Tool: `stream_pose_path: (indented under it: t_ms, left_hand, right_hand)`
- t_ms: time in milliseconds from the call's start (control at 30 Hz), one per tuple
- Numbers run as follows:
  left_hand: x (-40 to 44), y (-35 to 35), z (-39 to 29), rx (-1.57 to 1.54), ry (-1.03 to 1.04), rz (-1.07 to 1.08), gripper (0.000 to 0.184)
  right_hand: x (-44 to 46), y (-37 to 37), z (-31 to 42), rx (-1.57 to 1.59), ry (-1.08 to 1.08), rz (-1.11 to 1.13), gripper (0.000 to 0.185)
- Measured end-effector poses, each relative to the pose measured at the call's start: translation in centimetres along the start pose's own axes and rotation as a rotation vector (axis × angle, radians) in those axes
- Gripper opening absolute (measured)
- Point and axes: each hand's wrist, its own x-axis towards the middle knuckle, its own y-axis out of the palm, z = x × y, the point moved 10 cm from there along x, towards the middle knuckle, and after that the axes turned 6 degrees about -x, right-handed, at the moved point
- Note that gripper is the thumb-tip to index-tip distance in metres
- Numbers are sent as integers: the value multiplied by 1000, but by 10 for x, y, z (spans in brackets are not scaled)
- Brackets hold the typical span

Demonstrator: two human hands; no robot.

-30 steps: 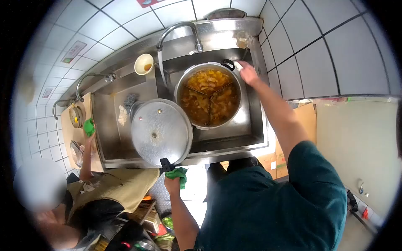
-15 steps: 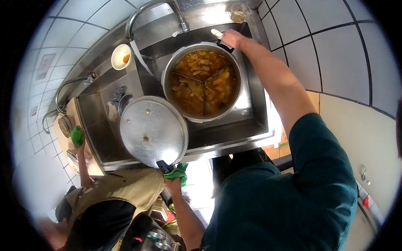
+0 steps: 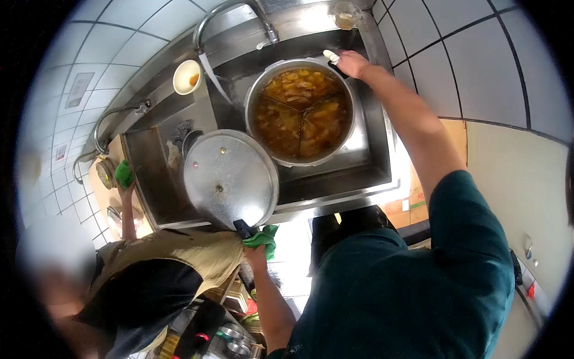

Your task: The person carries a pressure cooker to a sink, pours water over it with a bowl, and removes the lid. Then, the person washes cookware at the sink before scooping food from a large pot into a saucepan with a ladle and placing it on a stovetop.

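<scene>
A large metal pot (image 3: pixel 248 110) stands in the sink basin, holding brown broth with chunks of food, split by thin dividers into three sections. My right hand (image 3: pixel 354 63) is closed around the pot's black handle at the far right, with a whitish cloth (image 3: pixel 330 57) showing beside the fingers. Near the front edge of the sink, my left hand (image 3: pixel 256 254) grips the black handle (image 3: pixel 244 228) of a round metal lid (image 3: pixel 230 173) through a green cloth (image 3: pixel 263 237). The lid is held tilted off the pot, at its lower left side.
A co-worker in a tan apron (image 3: pixel 206 245) stands at left, a hand on a green cloth (image 3: pixel 124 173). A cream bowl (image 3: pixel 187 78) sits on the sink divider near a faucet (image 3: pixel 197 36). A glass (image 3: pixel 345 16) stands in the back corner. Tiled walls (image 3: pixel 478 66) close the right side.
The view has shifted a little, so the scene sits farther right. Both my hands keep their grips, and the lid and pot hold about the same places relative to each other.
</scene>
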Motion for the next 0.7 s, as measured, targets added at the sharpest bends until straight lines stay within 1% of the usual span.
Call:
stream_pose_path:
  t_ms: [33,67,167,200,300,367,400,500,600,700]
  left_hand:
    - [-1,0,0,68,-19,5,49]
    - [-1,-4,5,32,-8,-71,46]
    - [-4,-3,-14,128,105,-85,46]
    - [-3,-3,-10,97,116,-87,44]
    - [4,-3,-3,37,155,-99,41]
    - [5,-3,-6,40,187,-113,40]
    - [5,-3,-2,41,171,-115,40]
    - [4,-4,0,31,139,-114,40]
    - [-6,-2,-21,-11,117,-102,39]
    - [-6,-1,-20,-22,93,-97,40]
  right_hand:
    - [4,6,-3,-42,-17,3,43]
    - [8,7,-4,-76,-62,-43,43]
    - [-21,-31,14,3,-18,-63,43]
    - [-23,-38,28,-110,-102,-82,43]
    - [-43,-46,20,38,101,57,42]
    - [-39,-38,20,-85,18,29,42]
    - [-40,-38,22,-147,-24,16,42]
    - [-42,-24,24,-384,-120,149,41]
    - [-58,-28,26,-408,-99,164,41]
    - [-68,-23,24,-490,-75,229,40]
